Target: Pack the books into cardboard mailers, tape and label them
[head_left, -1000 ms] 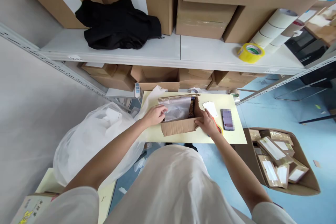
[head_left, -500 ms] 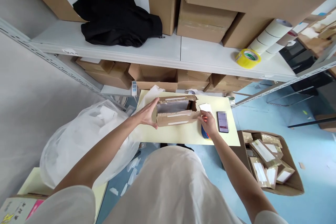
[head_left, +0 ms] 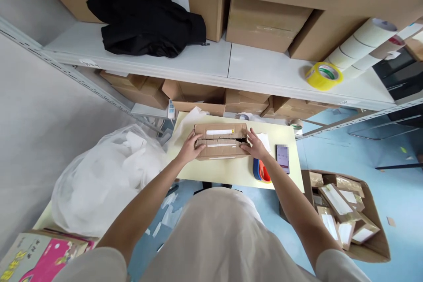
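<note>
A small cardboard box [head_left: 220,150] sits on the pale yellow table [head_left: 218,173] with its top flaps folded inward, leaving a dark gap at the right end. My left hand [head_left: 189,147] grips its left end. At the right end, my right hand [head_left: 254,144] has its fingers on the flap and side, holding the box from there. Just below my right hand lies a blue and orange tape dispenser [head_left: 261,171]. White paper slips [head_left: 264,140] and a phone [head_left: 282,158] are to the right.
A large carton [head_left: 373,233] of several taped parcels stands on the floor at right. White wrap in a clear bag [head_left: 109,180] bulges at left. Above the table runs a grey shelf [head_left: 261,64] with boxes, a black garment [head_left: 148,22] and yellow tape [head_left: 324,76].
The box's top flaps have been folded down over the opening. My right hand has left the white slips and moved onto the box's right end.
</note>
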The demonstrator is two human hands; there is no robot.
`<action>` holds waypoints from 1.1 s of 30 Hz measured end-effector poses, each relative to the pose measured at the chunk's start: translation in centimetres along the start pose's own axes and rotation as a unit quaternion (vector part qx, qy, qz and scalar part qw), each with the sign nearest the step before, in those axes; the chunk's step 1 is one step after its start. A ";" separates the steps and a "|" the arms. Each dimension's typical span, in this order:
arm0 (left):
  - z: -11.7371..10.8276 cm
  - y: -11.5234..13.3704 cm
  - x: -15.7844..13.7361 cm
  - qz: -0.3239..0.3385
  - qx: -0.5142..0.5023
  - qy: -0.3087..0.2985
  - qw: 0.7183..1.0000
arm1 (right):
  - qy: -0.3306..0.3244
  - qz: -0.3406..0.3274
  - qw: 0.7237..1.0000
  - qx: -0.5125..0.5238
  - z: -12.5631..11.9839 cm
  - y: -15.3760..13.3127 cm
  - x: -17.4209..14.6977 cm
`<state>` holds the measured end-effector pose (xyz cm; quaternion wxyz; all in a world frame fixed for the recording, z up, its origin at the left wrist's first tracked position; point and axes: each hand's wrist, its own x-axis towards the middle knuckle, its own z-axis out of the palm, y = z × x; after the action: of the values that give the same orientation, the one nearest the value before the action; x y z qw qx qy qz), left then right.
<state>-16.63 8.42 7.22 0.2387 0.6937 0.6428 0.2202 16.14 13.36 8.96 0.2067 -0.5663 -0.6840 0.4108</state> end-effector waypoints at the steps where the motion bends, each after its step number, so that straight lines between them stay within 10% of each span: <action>1: 0.2 0.0 -0.1 -0.002 -0.004 0.005 1.000 | -0.002 0.016 1.000 0.017 0.3 0.0 -0.1; 13: 1.0 3.3 -1.4 0.059 -0.001 -0.115 0.992 | 0.096 0.018 0.995 -0.035 0.8 3.0 -5.8; 23: 0.1 5.5 -1.0 0.094 0.194 -0.139 0.967 | -0.070 -0.135 0.982 -0.109 -1.5 4.5 -5.6; 33: 2.8 7.7 -1.9 0.072 0.241 -0.106 0.962 | -0.061 -0.163 0.979 -0.102 -1.6 5.5 -5.2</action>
<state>-9.01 5.93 9.72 0.1152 0.7947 0.5960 0.0008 22.05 9.13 6.43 0.1698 -0.4392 -0.8168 0.3333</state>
